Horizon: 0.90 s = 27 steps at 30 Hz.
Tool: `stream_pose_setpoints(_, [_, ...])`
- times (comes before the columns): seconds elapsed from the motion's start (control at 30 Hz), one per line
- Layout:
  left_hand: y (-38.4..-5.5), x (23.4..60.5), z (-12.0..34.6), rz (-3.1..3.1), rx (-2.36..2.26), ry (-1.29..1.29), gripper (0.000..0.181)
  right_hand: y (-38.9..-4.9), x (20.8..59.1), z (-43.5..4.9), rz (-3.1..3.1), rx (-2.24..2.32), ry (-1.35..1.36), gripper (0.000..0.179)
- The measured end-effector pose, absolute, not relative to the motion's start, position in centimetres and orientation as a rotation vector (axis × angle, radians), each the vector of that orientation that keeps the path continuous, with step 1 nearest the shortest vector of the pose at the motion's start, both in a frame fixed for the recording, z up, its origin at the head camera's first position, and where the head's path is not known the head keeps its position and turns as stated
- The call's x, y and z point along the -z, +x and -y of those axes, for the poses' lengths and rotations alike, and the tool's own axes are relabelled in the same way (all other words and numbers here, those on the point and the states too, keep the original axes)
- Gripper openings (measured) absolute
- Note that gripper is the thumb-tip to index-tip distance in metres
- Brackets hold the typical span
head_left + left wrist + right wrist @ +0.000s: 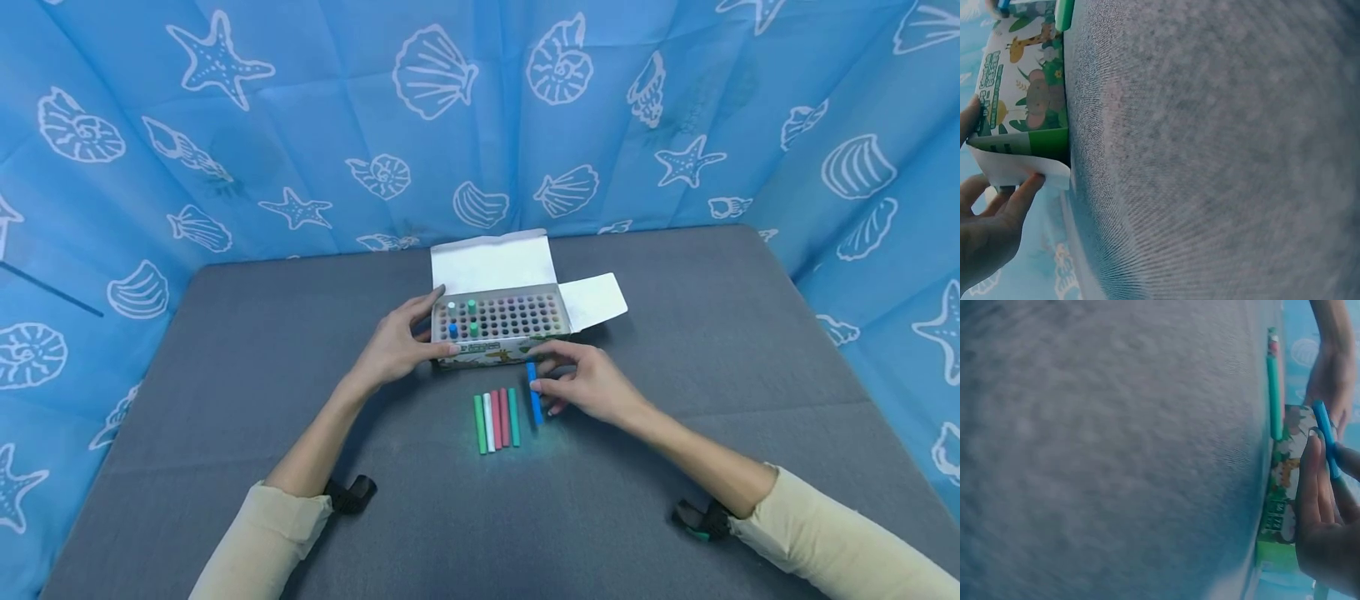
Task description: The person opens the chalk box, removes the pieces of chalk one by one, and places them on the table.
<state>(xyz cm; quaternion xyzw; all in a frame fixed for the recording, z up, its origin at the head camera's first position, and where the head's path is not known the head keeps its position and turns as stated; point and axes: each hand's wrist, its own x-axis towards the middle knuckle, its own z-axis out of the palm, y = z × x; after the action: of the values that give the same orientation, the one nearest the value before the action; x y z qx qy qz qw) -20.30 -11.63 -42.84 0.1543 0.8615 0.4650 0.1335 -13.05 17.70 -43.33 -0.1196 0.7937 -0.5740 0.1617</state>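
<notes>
My left hand (396,343) grips the left end of a chalk box (491,353), thumb at the front and fingers around the side. In the left wrist view, fingers also rest against the box's white end flap (1025,167). My right hand (588,382) pinches a blue chalk stick (536,402) just in front of the box. The right wrist view shows that blue stick between thumb and fingers. To its left on the table lies a row of several chalks, among them a white chalk (489,422) and a teal chalk (513,417).
The box's white lid (491,260) is folded back, and a side flap (594,302) sticks out to the right. Several chalks, including a blue one (453,331), stand in the holes at the box's left. A blue curtain (480,125) hangs behind the grey table (247,375).
</notes>
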Motion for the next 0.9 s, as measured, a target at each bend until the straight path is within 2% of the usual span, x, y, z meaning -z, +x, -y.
stream_pose_setpoints(0.57, [-20.3,42.8,11.5,-2.507,-1.349,0.461,0.092,-13.2,44.9,-17.2,-2.240,1.546,-0.239,0.027])
stream_pose_setpoints(0.9, [-20.2,42.8,11.5,-2.495,-1.360,0.442,0.091,-13.3,45.2,-17.3,-2.257,1.527,-0.173,0.031])
